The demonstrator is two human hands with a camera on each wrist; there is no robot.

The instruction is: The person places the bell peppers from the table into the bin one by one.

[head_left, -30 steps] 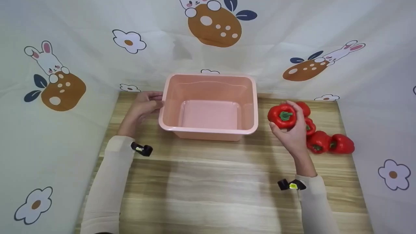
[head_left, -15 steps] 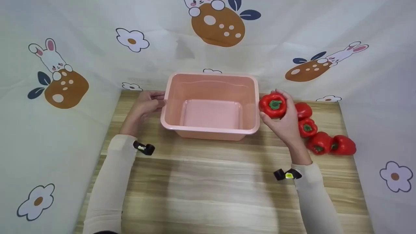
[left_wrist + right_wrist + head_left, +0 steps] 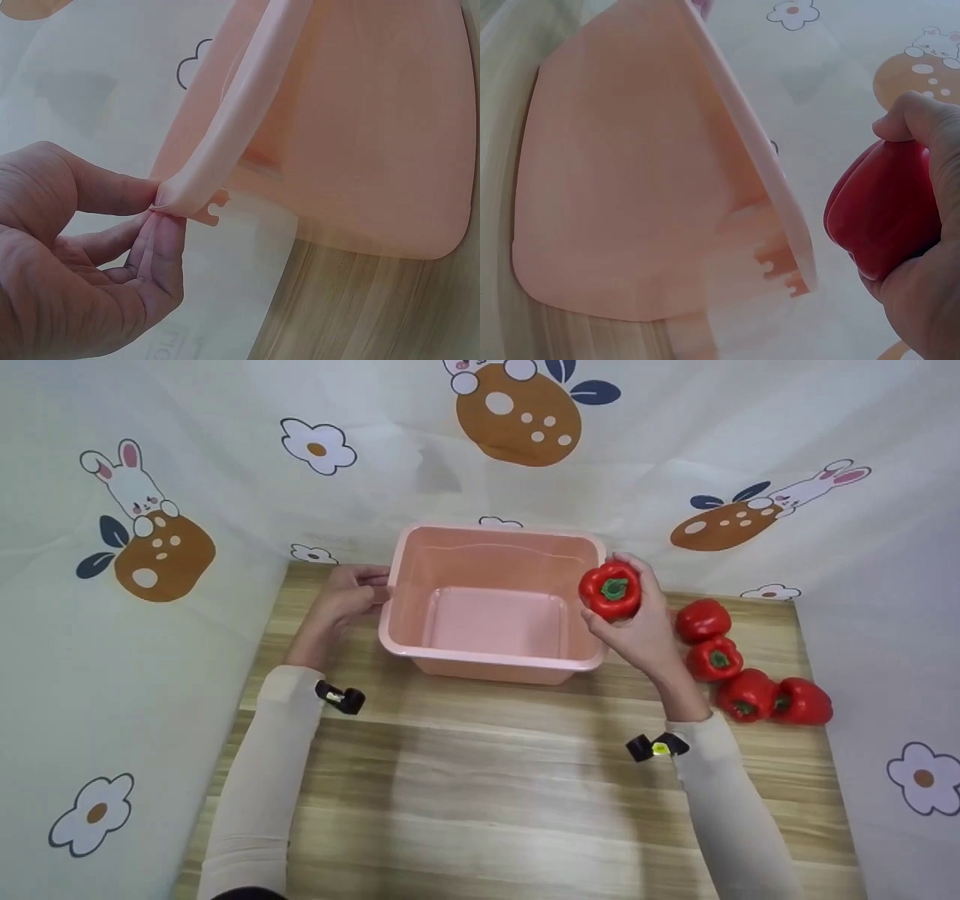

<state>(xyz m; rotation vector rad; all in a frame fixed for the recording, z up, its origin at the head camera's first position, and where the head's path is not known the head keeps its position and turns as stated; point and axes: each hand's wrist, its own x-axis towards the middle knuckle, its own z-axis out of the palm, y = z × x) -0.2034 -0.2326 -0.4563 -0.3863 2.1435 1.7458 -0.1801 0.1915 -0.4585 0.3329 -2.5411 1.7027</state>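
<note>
Your right hand (image 3: 646,631) grips the round red pepper (image 3: 609,591) above the pink rectangular plastic tub (image 3: 491,658), right side; your left hand (image 3: 343,597) pinches its left rim (image 3: 241,109). The pepper seems light, firm, slippery: hold its sides.

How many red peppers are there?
5. One pepper is in the right hand. Four lie on the table at right: back pepper, middle pepper, front left pepper, front right pepper. No others show.
</note>
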